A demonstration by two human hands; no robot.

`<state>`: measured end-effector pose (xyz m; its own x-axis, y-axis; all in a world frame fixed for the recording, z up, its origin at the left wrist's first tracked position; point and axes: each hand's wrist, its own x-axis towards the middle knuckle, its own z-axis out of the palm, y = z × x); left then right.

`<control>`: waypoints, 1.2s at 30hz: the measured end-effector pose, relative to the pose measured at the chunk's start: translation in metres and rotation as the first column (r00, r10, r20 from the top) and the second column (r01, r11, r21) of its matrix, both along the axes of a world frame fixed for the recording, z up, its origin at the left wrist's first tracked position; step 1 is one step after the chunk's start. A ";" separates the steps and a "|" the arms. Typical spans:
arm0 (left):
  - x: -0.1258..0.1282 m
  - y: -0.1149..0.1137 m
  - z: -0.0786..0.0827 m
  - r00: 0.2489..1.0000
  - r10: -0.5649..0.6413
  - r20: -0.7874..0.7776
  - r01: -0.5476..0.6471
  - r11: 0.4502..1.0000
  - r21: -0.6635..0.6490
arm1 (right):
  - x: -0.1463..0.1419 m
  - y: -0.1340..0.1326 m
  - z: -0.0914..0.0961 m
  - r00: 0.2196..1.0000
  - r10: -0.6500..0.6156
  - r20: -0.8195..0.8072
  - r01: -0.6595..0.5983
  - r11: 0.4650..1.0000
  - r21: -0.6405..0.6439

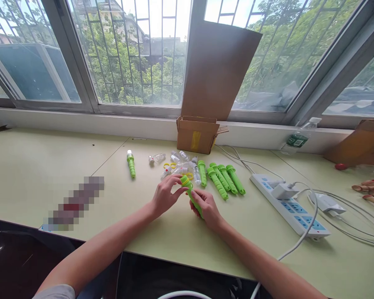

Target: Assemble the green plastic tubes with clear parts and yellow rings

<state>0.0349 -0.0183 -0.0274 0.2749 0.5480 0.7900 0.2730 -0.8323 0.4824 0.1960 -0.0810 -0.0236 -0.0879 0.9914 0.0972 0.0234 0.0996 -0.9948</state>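
Observation:
My right hand [206, 206] is wrapped round the lower part of a green grooved plastic handle [189, 190] with a yellow ring [185, 181] at its upper end. The thumb and fingers of my left hand [168, 193] pinch that ringed end. Just beyond lie clear plastic tubes [196, 175], some with small red or white parts, and loose yellow rings [169, 165]. Several more green handles [218, 183] lie to the right of them. A green handle with a clear, white-topped end [131, 163] lies apart on the left.
A small cardboard box [197, 135] stands by the windowsill. To the right, a white power strip [289, 207] carries plugs and loose cables, with a plastic bottle [300, 137] behind it. Wooden pieces [369, 189] lie at the far right. A blurred-out item [76, 203] lies on the left.

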 end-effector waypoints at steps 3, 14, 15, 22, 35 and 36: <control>-0.001 0.000 -0.002 1.000 0.008 0.016 -0.009 1.000 0.017 | -0.002 0.000 -0.001 1.000 -0.018 0.016 0.018 1.000 0.011; 0.000 -0.003 0.003 1.000 0.006 0.010 -0.006 1.000 0.007 | -0.001 -0.002 -0.002 1.000 0.003 0.024 -0.003 1.000 -0.011; 0.000 -0.003 0.004 1.000 -0.001 0.010 0.000 1.000 0.008 | -0.001 -0.003 -0.001 1.000 0.016 0.019 -0.016 1.000 -0.019; 0.001 -0.003 0.003 0.999 -0.018 0.051 0.016 0.999 0.033 | -0.004 -0.003 -0.002 0.991 -0.098 0.092 0.092 0.993 0.069; -0.001 0.001 -0.001 1.000 0.028 -0.003 -0.028 0.999 -0.025 | -0.007 -0.003 -0.003 0.905 -0.197 0.376 0.105 0.963 0.250; 0.000 0.001 -0.001 1.000 0.025 -0.004 -0.025 0.999 -0.031 | -0.006 -0.003 -0.003 0.910 -0.190 0.368 0.105 0.965 0.238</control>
